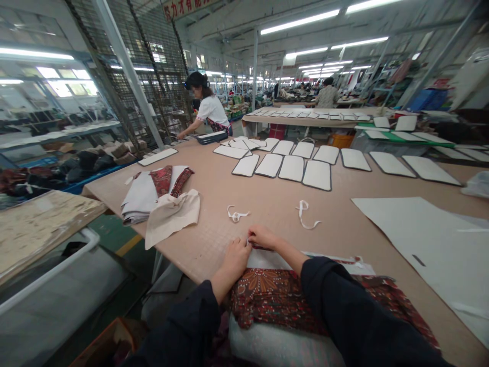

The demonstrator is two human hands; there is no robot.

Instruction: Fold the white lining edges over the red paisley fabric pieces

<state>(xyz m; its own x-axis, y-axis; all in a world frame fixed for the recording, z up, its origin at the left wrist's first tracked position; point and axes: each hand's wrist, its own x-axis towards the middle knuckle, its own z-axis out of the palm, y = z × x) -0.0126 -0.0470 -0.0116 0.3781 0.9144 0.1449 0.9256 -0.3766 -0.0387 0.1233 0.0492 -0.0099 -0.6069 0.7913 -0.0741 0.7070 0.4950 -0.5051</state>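
Dark red patterned fabric lies in a stack at the table's near edge, with white layers showing beyond its printed front part. At the far left corner of this stack my left hand is closed, fingers bent onto the edge of the fabric. Close against it, my right hand pinches the same corner with thumb and fingertips. The fingers hide most of what they grip. Two loose white strips, a knotted one and a longer one, lie on the table just beyond my hands.
White panels with dark edges lie in rows across the brown table. At left rests a pile of white and red cloth pieces with a beige cloth. A large white sheet covers the right side. A co-worker stands at the far left edge.
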